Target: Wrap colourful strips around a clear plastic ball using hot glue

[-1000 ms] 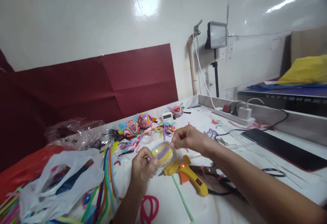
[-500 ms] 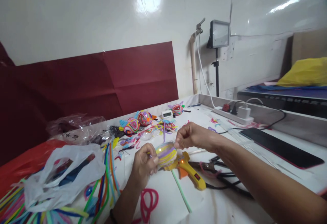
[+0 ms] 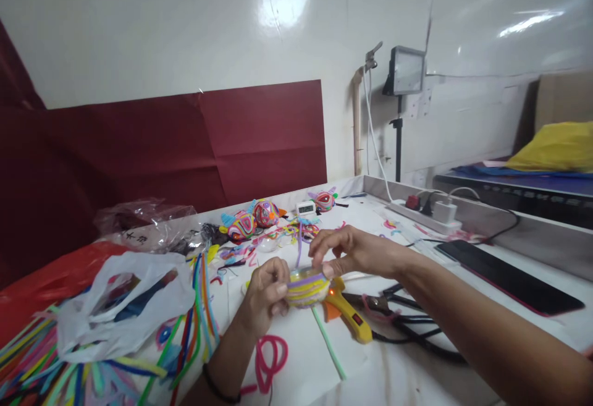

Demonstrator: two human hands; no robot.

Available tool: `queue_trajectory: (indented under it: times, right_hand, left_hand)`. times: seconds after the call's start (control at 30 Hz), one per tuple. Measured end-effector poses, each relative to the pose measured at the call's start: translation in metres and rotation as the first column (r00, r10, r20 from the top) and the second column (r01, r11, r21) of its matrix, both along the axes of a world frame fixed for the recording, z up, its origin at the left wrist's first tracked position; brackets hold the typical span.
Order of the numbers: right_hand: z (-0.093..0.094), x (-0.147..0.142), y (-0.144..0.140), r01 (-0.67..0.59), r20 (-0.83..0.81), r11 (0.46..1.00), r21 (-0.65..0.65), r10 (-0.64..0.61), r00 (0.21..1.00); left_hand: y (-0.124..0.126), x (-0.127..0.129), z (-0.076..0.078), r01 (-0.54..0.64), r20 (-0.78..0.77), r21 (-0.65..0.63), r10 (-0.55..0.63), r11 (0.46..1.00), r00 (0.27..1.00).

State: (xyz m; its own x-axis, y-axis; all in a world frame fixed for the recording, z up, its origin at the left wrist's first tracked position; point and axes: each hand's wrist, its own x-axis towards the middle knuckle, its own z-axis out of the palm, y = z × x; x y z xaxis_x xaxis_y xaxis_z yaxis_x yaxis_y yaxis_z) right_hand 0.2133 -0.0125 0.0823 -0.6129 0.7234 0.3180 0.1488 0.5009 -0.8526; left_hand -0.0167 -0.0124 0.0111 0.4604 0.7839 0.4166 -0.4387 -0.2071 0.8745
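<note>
From my remote seat I see a small striped cup (image 3: 308, 290) held just above the bench: rounded, its upper part clear and glossy, its wall wrapped in soft-looking yellow and purple bands. The left hand (image 3: 267, 291) grips its left end between thumb and bent fingers. The right hand (image 3: 345, 251) pinches the right rim, thumb on the outer wall and fingertips over the top. Beyond the cup I see a thin purple strip (image 3: 299, 244). Below it, a straight mint-green strip (image 3: 328, 343) runs toward the near side, and left of that lies a loopy, fuzzy pink cord (image 3: 269, 361). At near left, many-coloured fuzzy strips (image 3: 44, 381) fan out beneath a crumpled white plastic bag (image 3: 118, 332).

Just right of the cup lies a smooth yellow glue gun (image 3: 354, 321), its light glowing and its nozzle hidden from me behind the cup. Black cables (image 3: 419, 332) curl from there under the right forearm, so that side is tight; the near middle offers me more room. Farther off, scraps and three striped round figures (image 3: 267, 213) crowd the way.

The white bench (image 3: 384, 372) has a raised border (image 3: 532, 231) on the far and right sides. A white power strip (image 3: 426, 216) sits along the right border. Behind, a creased maroon sheet (image 3: 264, 140) covers part of a shiny pale wall (image 3: 139, 29), with a floodlight (image 3: 408, 71) on a stand to the right.
</note>
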Motion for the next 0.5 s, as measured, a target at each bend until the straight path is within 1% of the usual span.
queue_trajectory:
  times: [0.03,0.1,0.2,0.3,0.4,0.5]
  right_hand:
    - [0.0004,-0.0002,-0.0002,-0.046,-0.009,0.998,-0.030,0.046,0.999]
    - [0.0003,-0.0007,-0.0009,-0.091,-0.029,0.990,-0.106,0.088,0.996]
    - [-0.0022,-0.0016,-0.0024,-0.115,-0.057,0.968,-0.221,0.105,0.993]
    - [-0.0064,-0.0026,-0.0033,-0.134,-0.111,0.941,-0.310,0.104,0.988]
    - [-0.0092,-0.0034,-0.0034,-0.150,-0.168,0.924,-0.351,0.096,0.981]
    - [-0.0089,-0.0032,-0.0029,-0.132,-0.175,0.926,-0.355,0.073,0.982]
  left_hand:
    - [-0.0001,0.0005,0.0000,0.012,0.010,-0.002,-0.012,1.000,1.000]
    - [-0.0009,0.0022,0.0008,0.040,0.030,-0.010,-0.039,0.999,0.999]
    - [-0.0024,0.0053,0.0025,0.088,0.055,-0.042,-0.085,0.995,0.995]
    - [-0.0032,0.0074,0.0031,0.112,0.071,-0.088,-0.105,0.990,0.992]
    - [-0.0035,0.0080,0.0028,0.098,0.069,-0.126,-0.090,0.987,0.994]
    - [-0.0029,0.0071,0.0031,0.032,0.049,-0.161,-0.025,0.986,0.998]
